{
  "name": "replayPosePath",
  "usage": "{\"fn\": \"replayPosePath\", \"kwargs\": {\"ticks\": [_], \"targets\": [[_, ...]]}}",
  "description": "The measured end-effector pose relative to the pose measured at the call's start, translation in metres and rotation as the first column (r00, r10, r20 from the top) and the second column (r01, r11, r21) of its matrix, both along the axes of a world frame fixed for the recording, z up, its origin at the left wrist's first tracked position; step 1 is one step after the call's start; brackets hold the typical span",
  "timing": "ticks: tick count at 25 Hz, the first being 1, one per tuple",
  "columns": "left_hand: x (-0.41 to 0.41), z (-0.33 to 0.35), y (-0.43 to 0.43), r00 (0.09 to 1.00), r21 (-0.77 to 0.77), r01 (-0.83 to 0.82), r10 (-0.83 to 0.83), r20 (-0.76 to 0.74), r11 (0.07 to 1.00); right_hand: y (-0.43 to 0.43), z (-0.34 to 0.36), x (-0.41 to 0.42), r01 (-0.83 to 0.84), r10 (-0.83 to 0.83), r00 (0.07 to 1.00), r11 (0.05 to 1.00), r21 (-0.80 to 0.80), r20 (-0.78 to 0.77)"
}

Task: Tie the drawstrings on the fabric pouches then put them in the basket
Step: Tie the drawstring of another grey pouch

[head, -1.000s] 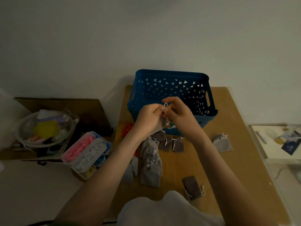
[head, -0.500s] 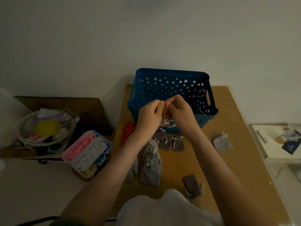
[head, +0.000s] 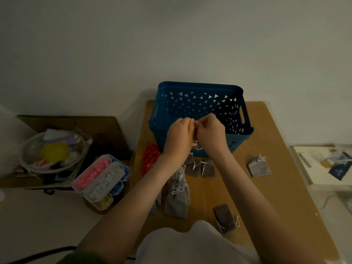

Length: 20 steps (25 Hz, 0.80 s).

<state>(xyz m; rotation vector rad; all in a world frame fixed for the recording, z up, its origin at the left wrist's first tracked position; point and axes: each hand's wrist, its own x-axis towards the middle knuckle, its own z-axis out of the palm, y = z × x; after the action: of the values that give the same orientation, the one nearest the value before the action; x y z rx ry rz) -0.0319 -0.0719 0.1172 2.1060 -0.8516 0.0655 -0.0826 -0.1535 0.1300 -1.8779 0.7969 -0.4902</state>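
Both hands are closed in pinches. The left hand and right hand meet fingertip to fingertip just in front of the blue basket. What they pinch is hidden; I judge it to be the drawstrings of 1 pouch held between the palms.

Such a pouch should be light, soft and limp, and its cord thin and apt to slip. Take the 2 cord ends close to the gathered neck, then lift by the neck to drop it in.

On the table:
- 3 darker pouches lie just below the hands.
- At least 2 paler ones lie along the left forearm, with more part-hidden under it.
- 1 pale pouch lies out beyond the right forearm.
- 1 dark pouch lies near the right elbow.

There is 1 basket, and the hands mostly hide its floor.
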Motion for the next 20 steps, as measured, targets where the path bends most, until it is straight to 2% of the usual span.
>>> {"fn": "replayPosePath", "kwargs": {"ticks": [2,4,6,7,10,12,17,19,20], "targets": [[0.002,0.002,-0.001,0.991,0.012,-0.037,0.038,-0.125,0.999,0.002,0.0,-0.003,-0.089,0.094,0.995,0.989,-0.12,0.033],[0.009,0.005,0.0,0.934,0.019,-0.042,0.046,-0.354,0.999,0.002,-0.002,-0.006,-0.191,0.21,0.975,0.957,-0.218,0.07],[0.014,0.008,0.004,0.817,-0.06,-0.005,-0.03,-0.576,0.998,-0.003,-0.004,-0.006,-0.215,0.238,0.966,0.955,-0.204,0.096],[0.016,0.009,0.006,0.781,-0.103,0.005,-0.068,-0.621,0.995,-0.005,-0.004,-0.006,-0.21,0.225,0.969,0.967,-0.146,0.099],[0.014,0.009,0.01,0.814,-0.157,0.017,-0.104,-0.571,0.988,-0.008,-0.002,-0.005,-0.216,0.214,0.976,0.975,0.05,0.047],[0.012,0.008,0.01,0.828,-0.22,0.008,-0.13,-0.546,0.976,-0.008,-0.003,-0.006,-0.255,0.254,0.967,0.965,0.069,0.018],[0.017,-0.006,0.005,0.726,-0.382,-0.045,-0.232,-0.647,0.923,-0.009,0.001,-0.009,-0.255,0.244,0.967,0.939,0.232,0.073],[0.014,-0.008,0.003,0.728,-0.38,-0.082,-0.205,-0.655,0.921,-0.008,0.0,-0.008,-0.205,0.208,0.978,0.959,0.196,0.009],[0.012,-0.008,0.003,0.765,-0.356,-0.087,-0.166,-0.622,0.93,-0.008,-0.001,-0.008,-0.182,0.189,0.982,0.972,0.147,-0.031]]}}
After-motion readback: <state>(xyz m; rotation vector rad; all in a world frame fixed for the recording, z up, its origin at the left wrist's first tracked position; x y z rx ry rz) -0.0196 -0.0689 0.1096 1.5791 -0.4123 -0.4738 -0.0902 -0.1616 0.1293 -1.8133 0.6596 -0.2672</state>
